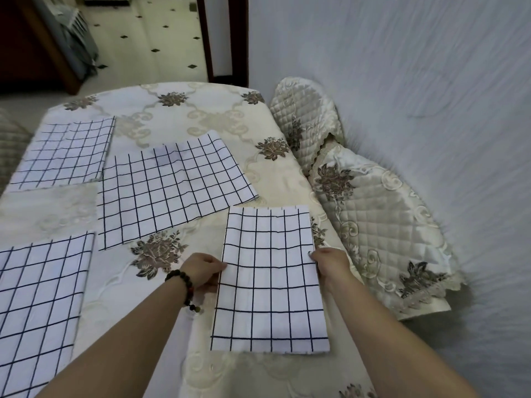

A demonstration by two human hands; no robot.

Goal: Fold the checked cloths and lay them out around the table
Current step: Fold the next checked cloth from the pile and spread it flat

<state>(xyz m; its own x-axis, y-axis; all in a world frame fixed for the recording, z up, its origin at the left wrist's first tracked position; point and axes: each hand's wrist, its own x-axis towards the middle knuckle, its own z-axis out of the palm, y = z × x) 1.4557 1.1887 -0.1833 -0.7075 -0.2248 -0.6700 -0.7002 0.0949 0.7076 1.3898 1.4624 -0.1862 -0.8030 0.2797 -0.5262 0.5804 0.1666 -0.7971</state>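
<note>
A folded white cloth with a dark check (pixel 268 282) lies flat at the table's near right. My left hand (pixel 201 270) grips its left edge and my right hand (pixel 327 261) grips its right edge, both about halfway along. A wider checked cloth (pixel 172 191) lies at an angle in the middle of the table. Another folded checked cloth (pixel 67 152) sits at the far left, and a third (pixel 37 305) lies at the near left, partly cut off by the frame.
The table (pixel 201 110) wears a cream cloth with brown flowers. A chair with a quilted cream cover (pixel 359 202) stands tight against the table's right side, by a pale wall (pixel 431 81). A tiled floor and doorway lie beyond the far edge.
</note>
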